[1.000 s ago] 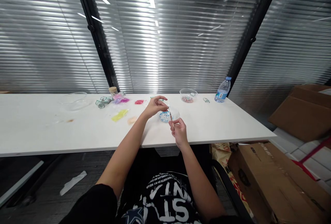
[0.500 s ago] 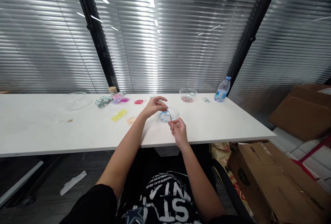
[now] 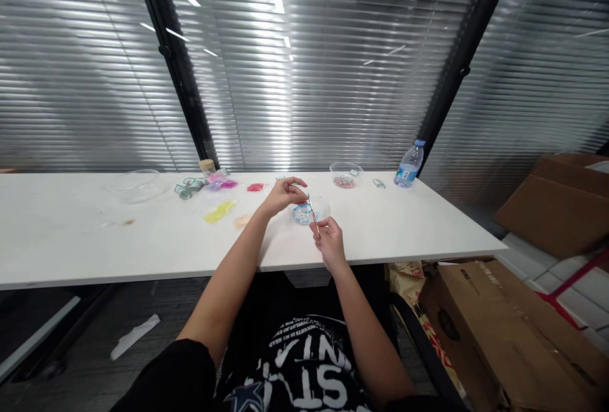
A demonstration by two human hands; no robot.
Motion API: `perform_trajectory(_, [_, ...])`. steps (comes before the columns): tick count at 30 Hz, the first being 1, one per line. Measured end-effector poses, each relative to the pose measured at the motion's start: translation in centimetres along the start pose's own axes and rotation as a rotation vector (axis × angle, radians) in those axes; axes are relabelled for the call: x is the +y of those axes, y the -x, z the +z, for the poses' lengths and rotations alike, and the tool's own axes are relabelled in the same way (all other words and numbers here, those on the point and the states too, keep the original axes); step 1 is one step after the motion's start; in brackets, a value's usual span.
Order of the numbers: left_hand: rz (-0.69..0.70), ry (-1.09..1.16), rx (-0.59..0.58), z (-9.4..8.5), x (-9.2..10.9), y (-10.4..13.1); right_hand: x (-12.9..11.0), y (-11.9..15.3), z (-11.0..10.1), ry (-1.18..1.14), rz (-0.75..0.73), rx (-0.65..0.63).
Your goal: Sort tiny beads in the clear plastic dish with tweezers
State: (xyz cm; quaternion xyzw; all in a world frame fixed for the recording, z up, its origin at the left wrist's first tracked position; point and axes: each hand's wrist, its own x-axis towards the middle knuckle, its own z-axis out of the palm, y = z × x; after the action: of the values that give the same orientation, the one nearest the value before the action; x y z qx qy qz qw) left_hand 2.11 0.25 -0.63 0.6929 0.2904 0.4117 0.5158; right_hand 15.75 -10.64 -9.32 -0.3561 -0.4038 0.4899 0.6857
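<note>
My right hand (image 3: 327, 235), closed, grips a thin pointed stick-like tool (image 3: 313, 212), reddish below and silvery toward its upper tip. The tool slants upward over a clear bowl (image 3: 324, 210) with small blue and white pieces inside. My left hand (image 3: 287, 196) is above the bowl's left side, thumb and fingers pinched close to the tool's tip. What the left fingers hold, if anything, is too small to make out. Beside the left forearm lie a yellow packet (image 3: 219, 211) and a pale orange packet (image 3: 241, 221).
Behind stands a clear bowl (image 3: 359, 174) of reddish pieces, right of it a water bottle (image 3: 408, 166). Pink-purple packets (image 3: 222, 181), a red packet (image 3: 255, 187), a greenish coil (image 3: 184, 191) and a clear dish (image 3: 137, 187) are leftward. Cardboard boxes (image 3: 523, 329) are right of the table (image 3: 419, 234).
Both hands stay almost in place over the bowl. The stick-like tool shifts only very slightly at its tip; everything else stays put.
</note>
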Motion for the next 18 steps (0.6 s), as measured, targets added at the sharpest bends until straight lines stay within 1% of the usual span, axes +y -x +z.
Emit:
perform_trajectory(6, [0.014, -0.011, -0.003, -0.24, -0.33, -0.12, 0.31, -0.13, -0.07, -0.029, 0.017, 0.047])
perform_trajectory(11, [0.04, -0.033, 0.041, -0.21, -0.44, -0.19, 0.17, -0.28, -0.07, -0.061, 0.017, 0.105])
perform_trajectory(16, [0.074, -0.033, 0.054, -0.06, -0.32, -0.13, 0.14, -0.04, 0.35, -0.097, 0.026, 0.129])
perform_trajectory(18, [0.081, -0.034, 0.066, -0.02, -0.33, -0.15, 0.1, -0.25, 0.05, -0.081, 0.038, 0.146])
